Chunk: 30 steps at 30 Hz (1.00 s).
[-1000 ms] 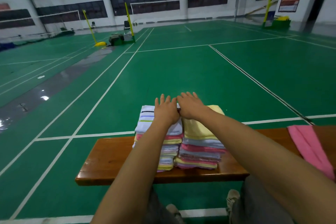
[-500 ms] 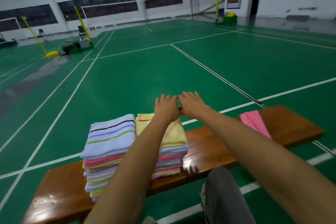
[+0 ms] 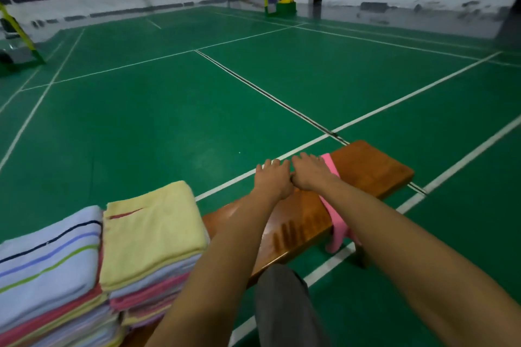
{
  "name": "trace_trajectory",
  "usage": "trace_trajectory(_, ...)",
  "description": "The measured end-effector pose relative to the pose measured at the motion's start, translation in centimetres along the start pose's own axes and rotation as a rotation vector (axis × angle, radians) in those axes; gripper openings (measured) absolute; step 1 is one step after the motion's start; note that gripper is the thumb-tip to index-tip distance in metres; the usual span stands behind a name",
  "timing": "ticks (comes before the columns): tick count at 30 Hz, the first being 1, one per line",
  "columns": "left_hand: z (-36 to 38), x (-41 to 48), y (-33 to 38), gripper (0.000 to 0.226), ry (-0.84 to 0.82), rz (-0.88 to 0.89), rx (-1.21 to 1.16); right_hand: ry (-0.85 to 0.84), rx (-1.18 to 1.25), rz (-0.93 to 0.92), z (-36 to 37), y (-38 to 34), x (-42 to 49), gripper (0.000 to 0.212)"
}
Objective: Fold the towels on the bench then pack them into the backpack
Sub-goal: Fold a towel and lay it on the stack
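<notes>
At the far left, well away from the fingers, two piles of folded towels stand side by side on the desk (image 3: 366, 166). The left pile (image 3: 48, 284) has on top a pale blue towel with dark, blue and green stripes. The right pile (image 3: 149, 256) touches it and has a yellow towel on top, above layers of blue, pink and yellow cloth. Both piles lie left of the two forearms and nearer to the camera than the fingers.

Then comes a bare, shiny part of the brown wooden desk, between the piles and the hands. The left hand (image 3: 272, 182) is stretched forward above the far edge of the desk, palm down. Its fingers (image 3: 271, 164) lie close together and bend a little downward at the tips; they hold nothing that can be seen. The right hand (image 3: 308, 175) is just beside it, and the two hands touch at the thumb side. Its fingers (image 3: 303, 159) also lie together. It rests at the far end of a pink towel (image 3: 337, 221), but whether the fingers pinch the cloth cannot be told.

The pink towel lies unfolded across the desk, just right of the fingers, partly under the right forearm, and its near end hangs over the front edge. Below the arms a leg in grey trousers (image 3: 284, 304) shows above the green court floor (image 3: 169, 121) with white lines.
</notes>
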<state>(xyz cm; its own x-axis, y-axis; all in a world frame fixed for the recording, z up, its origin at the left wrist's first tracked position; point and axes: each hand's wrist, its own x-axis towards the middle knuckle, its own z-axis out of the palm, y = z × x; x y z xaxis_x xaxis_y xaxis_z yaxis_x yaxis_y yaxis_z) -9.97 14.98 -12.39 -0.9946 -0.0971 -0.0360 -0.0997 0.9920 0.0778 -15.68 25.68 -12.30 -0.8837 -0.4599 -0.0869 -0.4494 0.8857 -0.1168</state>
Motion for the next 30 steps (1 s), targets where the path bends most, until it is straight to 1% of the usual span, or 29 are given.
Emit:
trace_trajectory(5, 4.7, 2.2, 3.7, 0.054, -0.158, 0.028, -0.092, -0.118, 0.084, 0.130, 4.4, 5.0, 0.2, 0.051)
trace_trajectory(8, 7.6, 3.5, 5.4, 0.041, -0.233, 0.025, -0.166, -0.177, 0.098, 0.194, 7.0, 7.3, 0.4, 0.038)
trace_trajectory(10, 9.5, 4.5, 6.2, 0.038, -0.277, 0.001, -0.236, -0.186, 0.118, 0.250, 8.5, 8.4, 0.7, 0.032)
trace_trajectory(13, 11.8, 5.9, 6.8, 0.028, -0.299, -0.018, -0.376, -0.187, 0.167, 0.329, 10.4, 9.6, 1.3, 0.031)
trace_trajectory(15, 12.7, 6.9, 7.0, 0.023, -0.254, -0.039, -0.453, -0.145, 0.193, 0.338, 11.2, 10.3, 1.7, 0.025)
trace_trajectory(17, 12.8, 7.8, 7.2, 0.027, -0.231, -0.113, -0.631, -0.050, 0.206, 0.336, 11.3, 11.0, 2.1, 0.014)
trace_trajectory(20, 12.7, 9.4, 8.0, 0.037, -0.276, -0.302, -0.989, 0.078, 0.157, 0.363, 11.3, 11.5, 3.1, 0.011)
trace_trajectory(21, 12.7, 9.8, 8.2, 0.035, -0.282, -0.362, -1.097, 0.096, 0.150, 0.362, 11.4, 11.5, 3.2, 0.011)
trace_trajectory(22, 12.8, 10.2, 8.3, 0.026, -0.279, -0.406, -1.160, 0.106, 0.145, 0.355, 11.5, 11.3, 3.3, 0.009)
trace_trajectory(23, 12.8, 10.4, 8.3, 0.016, -0.262, -0.454, -1.187, 0.113, 0.133, 0.342, 11.7, 11.0, 3.3, 0.009)
trace_trajectory(24, 12.6, 10.4, 8.2, 0.020, -0.236, -0.511, -1.186, 0.111, 0.110, 0.329, 11.8, 10.8, 3.4, 0.012)
trace_trajectory(26, 13.0, 10.7, 7.7, 0.037, -0.202, -0.611, -1.139, 0.080, 0.109, 0.310, 11.9, 10.9, 3.6, 0.022)
trace_trajectory(27, 13.2, 10.8, 7.3, 0.038, -0.193, -0.636, -1.121, 0.062, 0.141, 0.282, 12.1, 11.0, 3.7, 0.025)
trace_trajectory(28, 13.3, 10.9, 7.0, 0.034, -0.199, -0.645, -1.111, 0.058, 0.201, 0.231, 12.2, 11.1, 3.7, 0.025)
trace_trajectory(30, 13.4, 11.0, 6.7, 0.025, -0.206, -0.646, -1.112, 0.062, 0.423, 0.141, 12.4, 11.2, 3.6, 0.026)
